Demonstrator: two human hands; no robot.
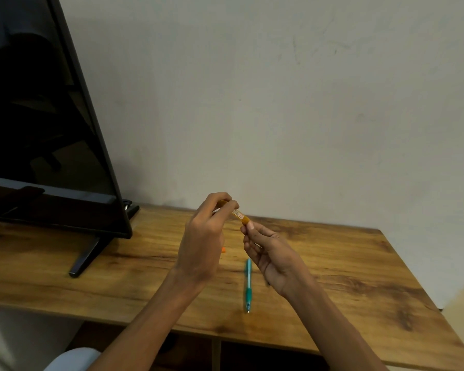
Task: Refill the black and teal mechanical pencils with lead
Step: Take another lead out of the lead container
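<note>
- Wooden worktop carries your teal mechanical pencil, lying at 6 o'clock of both hands.
- Your left hand pinches the orange lead tube; your right hand grips its lower end.
- Black pencil: mostly hidden behind your right hand.

I see dim, warm, even light. The glossy black monitor screen mirrors the room faintly, the brown wood-grain worktop shows soft shadows, detail looks slightly blurred, and wide-angle distortion bends the edges.
</note>
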